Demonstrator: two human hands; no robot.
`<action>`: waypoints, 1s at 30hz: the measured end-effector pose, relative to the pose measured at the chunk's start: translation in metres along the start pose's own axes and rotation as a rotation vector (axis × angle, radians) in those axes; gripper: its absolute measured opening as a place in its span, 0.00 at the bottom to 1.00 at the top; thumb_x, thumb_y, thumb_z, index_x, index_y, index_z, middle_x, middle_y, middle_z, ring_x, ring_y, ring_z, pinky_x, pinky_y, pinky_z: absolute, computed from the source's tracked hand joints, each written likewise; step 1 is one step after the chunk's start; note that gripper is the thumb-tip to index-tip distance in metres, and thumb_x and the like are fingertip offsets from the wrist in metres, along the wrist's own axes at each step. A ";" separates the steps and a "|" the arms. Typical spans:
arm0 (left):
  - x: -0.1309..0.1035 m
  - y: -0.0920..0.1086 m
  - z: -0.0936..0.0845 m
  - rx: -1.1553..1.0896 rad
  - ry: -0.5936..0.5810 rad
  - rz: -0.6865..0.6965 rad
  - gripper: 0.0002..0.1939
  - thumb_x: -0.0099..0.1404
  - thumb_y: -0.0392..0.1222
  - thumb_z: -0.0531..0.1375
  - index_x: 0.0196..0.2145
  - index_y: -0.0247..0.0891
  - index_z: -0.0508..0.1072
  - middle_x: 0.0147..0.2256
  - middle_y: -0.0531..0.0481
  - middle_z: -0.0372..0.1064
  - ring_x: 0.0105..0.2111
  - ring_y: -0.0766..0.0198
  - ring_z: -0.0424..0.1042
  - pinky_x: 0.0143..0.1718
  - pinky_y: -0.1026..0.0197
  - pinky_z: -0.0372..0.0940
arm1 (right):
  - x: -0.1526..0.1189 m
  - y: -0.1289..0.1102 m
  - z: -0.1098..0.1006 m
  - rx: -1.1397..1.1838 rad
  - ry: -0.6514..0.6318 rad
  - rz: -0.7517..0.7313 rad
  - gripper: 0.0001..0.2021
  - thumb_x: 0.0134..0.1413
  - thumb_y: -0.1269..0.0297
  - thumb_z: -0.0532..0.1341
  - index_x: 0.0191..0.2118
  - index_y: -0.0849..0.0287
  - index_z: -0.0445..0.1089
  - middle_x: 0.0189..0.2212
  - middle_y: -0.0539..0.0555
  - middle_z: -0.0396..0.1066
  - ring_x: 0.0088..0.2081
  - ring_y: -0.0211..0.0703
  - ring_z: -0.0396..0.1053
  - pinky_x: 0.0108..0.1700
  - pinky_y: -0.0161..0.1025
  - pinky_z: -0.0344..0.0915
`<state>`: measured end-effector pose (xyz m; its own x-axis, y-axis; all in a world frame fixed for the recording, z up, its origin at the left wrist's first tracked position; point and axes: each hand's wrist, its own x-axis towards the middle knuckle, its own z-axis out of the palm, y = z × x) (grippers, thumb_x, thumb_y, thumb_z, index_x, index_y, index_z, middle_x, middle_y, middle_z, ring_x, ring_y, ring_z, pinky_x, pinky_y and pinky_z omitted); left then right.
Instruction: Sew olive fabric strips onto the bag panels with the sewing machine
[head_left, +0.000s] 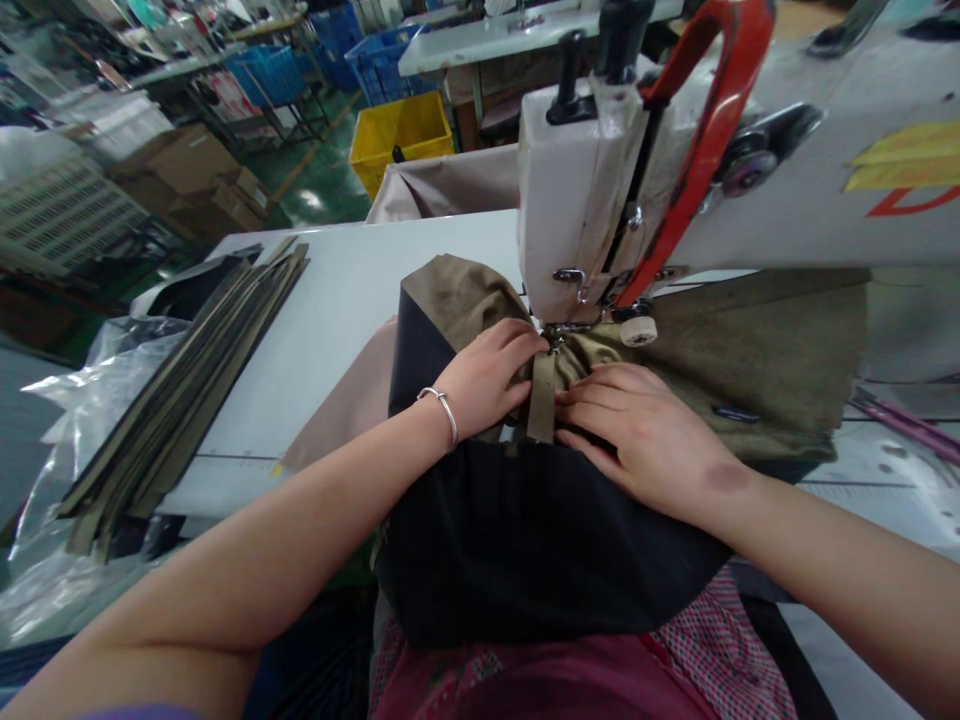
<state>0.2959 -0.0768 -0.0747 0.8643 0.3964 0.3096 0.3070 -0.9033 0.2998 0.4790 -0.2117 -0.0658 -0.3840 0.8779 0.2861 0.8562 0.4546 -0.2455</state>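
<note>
A dark navy and olive fabric piece lies bunched under the head of a white sewing machine. An olive strap runs from the needle area toward me, between my two hands. My left hand, with a silver bracelet on its wrist, is closed on the fabric just left of the presser foot, fingertips by the strap's upper end. Right of the strap, my right hand presses on the fabric, fingers stretched side by side and tips near the strap. The needle tip is hard to make out.
A bundle of olive and dark strips lies on the white table at the left, beside clear plastic. Purple-handled scissors are at the right. Beyond are a yellow bin, blue crates and cardboard boxes.
</note>
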 end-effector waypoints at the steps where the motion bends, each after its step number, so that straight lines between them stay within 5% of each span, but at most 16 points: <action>1: 0.002 0.002 -0.001 0.023 -0.014 0.039 0.14 0.64 0.35 0.58 0.47 0.36 0.73 0.47 0.43 0.70 0.49 0.57 0.68 0.53 0.52 0.63 | -0.001 0.000 0.000 0.005 0.001 0.004 0.14 0.65 0.59 0.54 0.44 0.59 0.75 0.42 0.55 0.75 0.48 0.47 0.67 0.58 0.50 0.58; 3: 0.004 0.003 -0.003 0.027 -0.050 0.060 0.11 0.69 0.40 0.55 0.40 0.35 0.77 0.39 0.44 0.72 0.44 0.57 0.69 0.50 0.54 0.64 | -0.003 0.000 0.000 0.014 -0.001 0.005 0.15 0.64 0.58 0.54 0.45 0.58 0.74 0.43 0.55 0.75 0.49 0.47 0.67 0.59 0.50 0.57; 6: 0.007 0.002 -0.007 -0.082 -0.019 -0.082 0.20 0.72 0.47 0.51 0.33 0.33 0.77 0.33 0.46 0.71 0.36 0.62 0.70 0.41 0.60 0.64 | -0.005 0.001 0.000 0.035 0.001 -0.004 0.14 0.64 0.59 0.55 0.48 0.57 0.73 0.45 0.55 0.74 0.50 0.49 0.66 0.60 0.52 0.56; 13: 0.020 0.009 -0.017 -0.129 -0.075 -0.291 0.24 0.70 0.50 0.54 0.21 0.33 0.75 0.24 0.50 0.68 0.27 0.66 0.68 0.32 0.63 0.61 | -0.009 0.001 0.000 0.052 0.007 -0.001 0.15 0.63 0.59 0.56 0.49 0.57 0.73 0.47 0.55 0.74 0.50 0.51 0.66 0.56 0.51 0.59; 16: 0.013 0.026 -0.018 -0.078 -0.064 -0.313 0.21 0.70 0.50 0.53 0.28 0.34 0.77 0.29 0.48 0.71 0.32 0.63 0.71 0.38 0.61 0.65 | -0.008 0.000 -0.002 0.044 0.011 -0.008 0.15 0.63 0.59 0.55 0.48 0.58 0.73 0.47 0.55 0.74 0.49 0.51 0.66 0.55 0.51 0.59; 21: -0.017 0.044 -0.008 0.006 -0.089 -0.157 0.17 0.69 0.41 0.54 0.53 0.33 0.69 0.51 0.40 0.69 0.52 0.55 0.68 0.56 0.50 0.62 | -0.005 0.001 -0.005 0.039 -0.065 -0.032 0.15 0.63 0.60 0.54 0.49 0.59 0.73 0.47 0.56 0.74 0.46 0.51 0.67 0.53 0.53 0.59; 24: -0.024 0.032 0.000 -0.001 -0.044 -0.085 0.21 0.64 0.33 0.56 0.55 0.34 0.66 0.56 0.40 0.66 0.57 0.55 0.64 0.60 0.48 0.60 | -0.006 0.001 -0.006 0.046 -0.084 -0.034 0.15 0.64 0.61 0.54 0.50 0.59 0.73 0.49 0.56 0.73 0.45 0.49 0.68 0.53 0.53 0.59; 30: -0.011 -0.005 0.003 -0.084 0.067 -0.027 0.13 0.63 0.35 0.59 0.46 0.38 0.73 0.47 0.47 0.74 0.50 0.60 0.72 0.55 0.53 0.66 | -0.004 -0.001 -0.010 -0.003 -0.030 -0.022 0.14 0.64 0.61 0.53 0.48 0.56 0.74 0.47 0.53 0.75 0.54 0.54 0.63 0.58 0.57 0.53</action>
<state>0.2856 -0.0774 -0.0821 0.8268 0.4327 0.3593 0.2926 -0.8765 0.3823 0.4835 -0.2174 -0.0571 -0.4128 0.8719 0.2634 0.8486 0.4733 -0.2366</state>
